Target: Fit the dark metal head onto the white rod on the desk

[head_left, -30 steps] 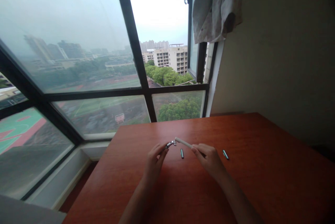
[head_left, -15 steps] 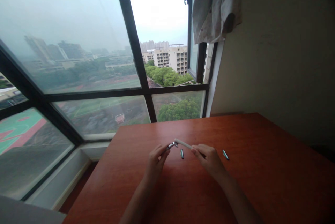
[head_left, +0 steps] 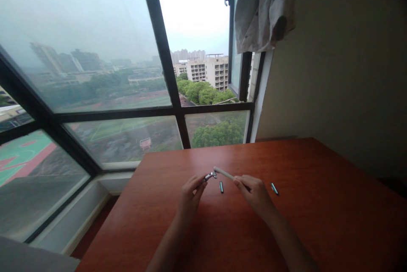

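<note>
My left hand (head_left: 190, 195) pinches a small shiny metal piece (head_left: 209, 175) just above the reddish wooden table (head_left: 318, 204). In my right hand (head_left: 254, 192) is a pale slim tube (head_left: 223, 173), slanting up to the left, its tip almost meeting the metal piece. Between my hands a small dark green cylinder (head_left: 221, 187) lies on the table. A second green cylinder (head_left: 274, 188) rests just right of my right hand.
A large dark-framed window (head_left: 165, 64) stands beyond the table's far edge, with buildings and trees outside. A pale cloth (head_left: 260, 9) hangs at the top beside the grey wall (head_left: 343, 60). A low sill (head_left: 95, 195) runs to the left.
</note>
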### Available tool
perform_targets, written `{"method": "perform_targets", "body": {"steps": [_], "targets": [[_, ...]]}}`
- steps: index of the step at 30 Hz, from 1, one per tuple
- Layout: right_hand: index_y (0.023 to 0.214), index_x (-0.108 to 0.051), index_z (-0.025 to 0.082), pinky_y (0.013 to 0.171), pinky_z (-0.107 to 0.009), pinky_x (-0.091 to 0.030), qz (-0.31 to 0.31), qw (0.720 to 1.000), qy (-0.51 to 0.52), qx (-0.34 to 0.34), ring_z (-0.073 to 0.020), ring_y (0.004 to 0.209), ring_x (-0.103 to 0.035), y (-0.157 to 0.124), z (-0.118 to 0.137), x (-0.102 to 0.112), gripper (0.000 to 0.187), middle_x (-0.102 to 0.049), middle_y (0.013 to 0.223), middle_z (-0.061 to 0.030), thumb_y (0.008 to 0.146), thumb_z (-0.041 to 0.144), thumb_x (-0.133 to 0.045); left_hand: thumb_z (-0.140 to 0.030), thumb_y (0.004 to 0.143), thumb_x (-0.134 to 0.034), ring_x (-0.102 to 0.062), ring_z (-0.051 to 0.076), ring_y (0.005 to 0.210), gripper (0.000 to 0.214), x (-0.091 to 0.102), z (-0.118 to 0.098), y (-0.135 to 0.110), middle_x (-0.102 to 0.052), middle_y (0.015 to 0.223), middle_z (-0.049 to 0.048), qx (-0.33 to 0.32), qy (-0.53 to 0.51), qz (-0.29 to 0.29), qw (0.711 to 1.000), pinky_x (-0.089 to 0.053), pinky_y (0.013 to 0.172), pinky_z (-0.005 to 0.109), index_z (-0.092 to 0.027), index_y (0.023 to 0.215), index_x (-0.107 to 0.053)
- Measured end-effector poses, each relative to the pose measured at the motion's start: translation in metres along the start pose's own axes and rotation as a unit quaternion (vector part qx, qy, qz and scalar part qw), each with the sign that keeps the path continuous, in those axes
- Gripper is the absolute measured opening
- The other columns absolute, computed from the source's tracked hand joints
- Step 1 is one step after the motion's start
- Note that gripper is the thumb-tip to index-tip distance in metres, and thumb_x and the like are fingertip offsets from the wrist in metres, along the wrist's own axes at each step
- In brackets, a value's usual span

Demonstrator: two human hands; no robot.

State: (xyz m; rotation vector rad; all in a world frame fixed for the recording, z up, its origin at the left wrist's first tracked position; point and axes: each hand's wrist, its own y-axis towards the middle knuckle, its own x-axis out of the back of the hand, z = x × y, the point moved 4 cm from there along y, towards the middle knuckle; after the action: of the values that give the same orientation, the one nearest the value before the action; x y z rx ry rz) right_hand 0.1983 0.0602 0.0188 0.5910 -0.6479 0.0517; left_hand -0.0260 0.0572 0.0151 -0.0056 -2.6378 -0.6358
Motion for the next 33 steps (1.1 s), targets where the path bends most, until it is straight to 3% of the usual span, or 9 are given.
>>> {"method": "perform_targets", "body": {"steps": [23,33], "targets": [[0.086,-0.071,0.018,0.061,-0.024,-0.038,0.009,1.000,-0.009,-0.005,-0.0159,0.066,-0.060,-0.0005,-0.0012,-0.0005,0.036,-0.066,0.072,-0.0038,0.095,0.037,-0.042,-0.030,0.088,-0.055,-0.059,0.020,0.079,0.027,0.0002,-0.0015,0.0008,-0.066,0.088,0.0084,-0.010,0.035,0.000,0.999,-0.046,0.070,0.027,-0.017,0.106,-0.070],[0.078,-0.069,0.017,0.058,-0.025,-0.036,0.016,1.000,0.000,-0.020,-0.0156,0.062,-0.057,-0.0002,-0.0007,-0.0028,0.044,-0.063,0.066,-0.0041,0.096,0.042,-0.037,-0.032,0.087,-0.057,-0.059,0.019,0.076,0.028,0.0012,-0.0004,-0.0004,-0.067,0.086,0.0071,0.010,0.013,-0.020,1.000,-0.046,0.066,0.025,-0.018,0.108,-0.070]]}}
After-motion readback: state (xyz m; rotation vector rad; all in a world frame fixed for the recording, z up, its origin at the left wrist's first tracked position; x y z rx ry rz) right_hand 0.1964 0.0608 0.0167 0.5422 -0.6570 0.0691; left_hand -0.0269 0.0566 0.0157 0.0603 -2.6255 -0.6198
